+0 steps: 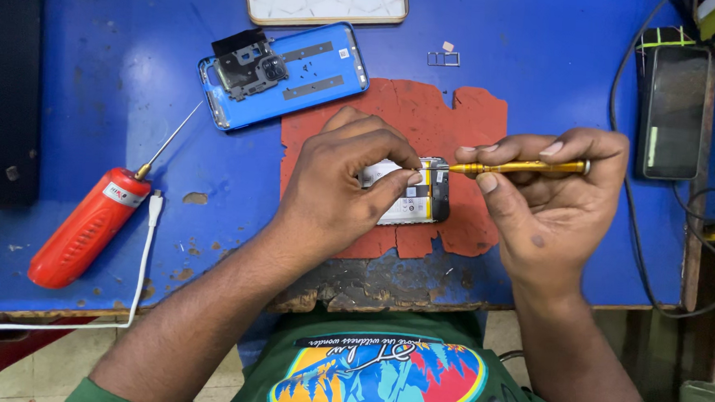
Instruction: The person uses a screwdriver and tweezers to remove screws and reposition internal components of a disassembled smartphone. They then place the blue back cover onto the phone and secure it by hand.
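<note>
While a white label band circles the red tool (87, 228) at left, the left hand (338, 184) pins the opened phone (411, 191) on the red mat (460, 117). Its white-labelled battery shows. The right hand (545, 194) grips a gold screwdriver (522, 166), tip at the phone's edge.

Left hand (338, 180), palm down with fingers curled, forearm from 7 o'clock; right hand (537, 194) in pinch grip, forearm from 5 o'clock.
</note>
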{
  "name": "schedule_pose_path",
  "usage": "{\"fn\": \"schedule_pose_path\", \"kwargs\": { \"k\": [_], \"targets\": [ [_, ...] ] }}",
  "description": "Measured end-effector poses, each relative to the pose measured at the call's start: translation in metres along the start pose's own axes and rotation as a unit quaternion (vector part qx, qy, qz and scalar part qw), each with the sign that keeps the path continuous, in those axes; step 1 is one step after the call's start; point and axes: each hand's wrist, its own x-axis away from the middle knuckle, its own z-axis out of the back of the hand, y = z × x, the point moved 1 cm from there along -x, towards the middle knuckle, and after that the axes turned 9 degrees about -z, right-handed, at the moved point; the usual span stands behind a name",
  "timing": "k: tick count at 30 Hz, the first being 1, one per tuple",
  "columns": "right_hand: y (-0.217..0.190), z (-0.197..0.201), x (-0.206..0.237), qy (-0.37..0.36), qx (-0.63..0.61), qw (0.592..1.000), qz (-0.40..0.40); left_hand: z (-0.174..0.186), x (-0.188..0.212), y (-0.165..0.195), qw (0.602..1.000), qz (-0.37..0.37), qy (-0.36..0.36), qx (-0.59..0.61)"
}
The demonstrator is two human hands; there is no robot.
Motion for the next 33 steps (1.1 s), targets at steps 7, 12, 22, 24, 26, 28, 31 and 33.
{"fn": "schedule_pose_path", "kwargs": {
  "k": [7, 12, 22, 24, 26, 28, 31, 33],
  "targets": [
    [-0.004, -0.003, 0.002, -0.008, 0.044, 0.999, 0.029, 0.0, 0.0, 0.0, 1.0, 0.005, 0.003, 0.0],
    [-0.006, -0.003, 0.002, -0.008, 0.045, 0.998, 0.031, 0.0, 0.001, -0.001, 1.0, 0.013, 0.0, -0.005],
    [-0.022, 0.021, 0.013, -0.053, 0.192, 0.978, 0.054, -0.001, 0.002, 0.004, 0.99, -0.036, -0.084, -0.106],
    [-0.022, 0.024, 0.02, -0.085, 0.277, 0.956, 0.042, -0.004, 0.003, 0.007, 0.982, -0.065, -0.11, -0.14],
    [-0.02, 0.024, 0.025, -0.091, 0.338, 0.935, 0.06, -0.006, 0.005, 0.01, 0.975, -0.08, -0.131, -0.16],
    [-0.017, 0.024, 0.029, -0.095, 0.37, 0.921, 0.072, -0.006, 0.005, 0.012, 0.972, -0.084, -0.141, -0.17],
    [-0.012, 0.023, 0.032, -0.095, 0.371, 0.921, 0.073, -0.006, 0.005, 0.013, 0.969, -0.082, -0.151, -0.18],
    [-0.01, 0.023, 0.032, -0.095, 0.365, 0.924, 0.062, -0.006, 0.004, 0.012, 0.968, -0.079, -0.156, -0.182]
  ]
}}
